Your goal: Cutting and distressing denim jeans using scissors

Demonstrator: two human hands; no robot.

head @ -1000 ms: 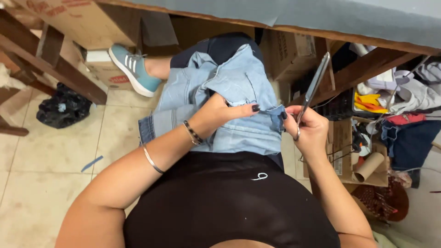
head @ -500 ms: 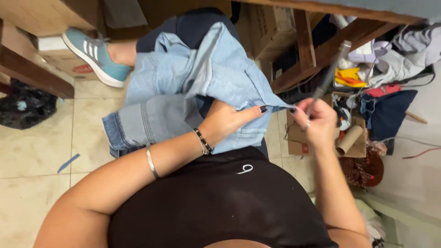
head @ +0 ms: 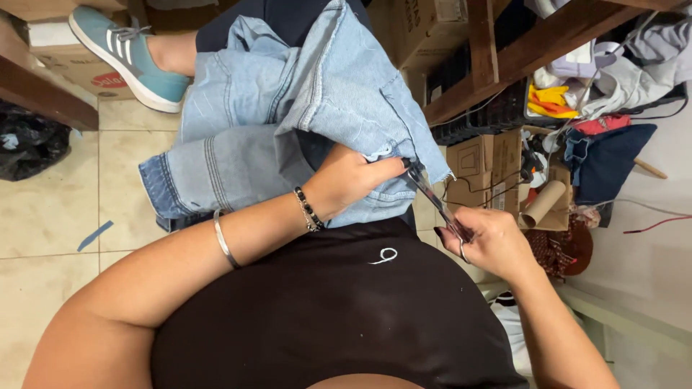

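Blue denim is bunched under the left hand [head: 351, 181], which pinches the frayed edge of the jeans [head: 317, 108] between thumb and fingers. A dark bead bracelet [head: 308, 209] sits at that wrist, and a thin silver bangle [head: 223, 240] sits further up the arm. The right hand [head: 490, 243] is curled shut around the handles of the scissors [head: 432, 199]. The blades point up and to the left, and their tips touch the jeans edge just beside the left thumb. I cannot tell if the blades are open or closed.

The jeans lie across the person's lap, over dark trousers, with one cuffed leg hanging down to the left toward the floor. The person wears a black top [head: 324, 317]. A foot in a teal shoe [head: 130, 57] rests up at the top left, above the tan tiled floor [head: 50, 209]. A black bag [head: 29, 148] lies at the far left. To the right are brown cardboard boxes [head: 479, 162], a cardboard tube [head: 542, 203] and a pile of coloured cloth [head: 598, 155].
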